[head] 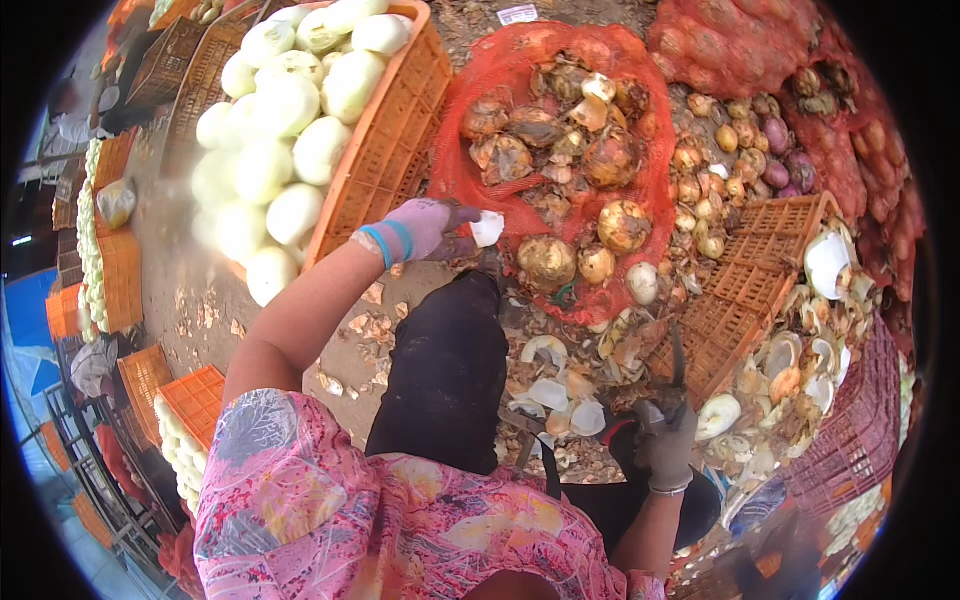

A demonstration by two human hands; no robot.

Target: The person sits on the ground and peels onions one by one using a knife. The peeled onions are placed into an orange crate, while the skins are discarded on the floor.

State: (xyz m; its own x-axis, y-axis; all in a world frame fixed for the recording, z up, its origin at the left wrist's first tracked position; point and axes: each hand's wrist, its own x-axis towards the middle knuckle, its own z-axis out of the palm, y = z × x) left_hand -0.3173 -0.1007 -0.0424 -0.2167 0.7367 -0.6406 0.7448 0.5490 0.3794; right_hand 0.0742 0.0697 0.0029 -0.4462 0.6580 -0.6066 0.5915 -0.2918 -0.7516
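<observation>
My left hand (431,231), in a pink and blue knit glove, has a white piece of onion layer (488,228) at its fingertips, between the crate and the red mesh sack. My right hand (666,439), in a soiled grey glove, grips a knife (679,354) whose dark blade points up and away. The opened red mesh sack (442,157) lies ahead with unpeeled onions (547,262) and dry skins. At its lower right edge rests a pale onion (642,283). Peeled white onions (287,105) are heaped in an orange plastic crate (382,150) at the left.
An orange crate (739,285) heaped with peelings stands at the right, a purple crate (847,435) beyond it. Small onions (705,210) lie behind, near full mesh sacks (731,45). Onion scraps (551,394) litter the ground by my knee. More crates (120,277) line the far left.
</observation>
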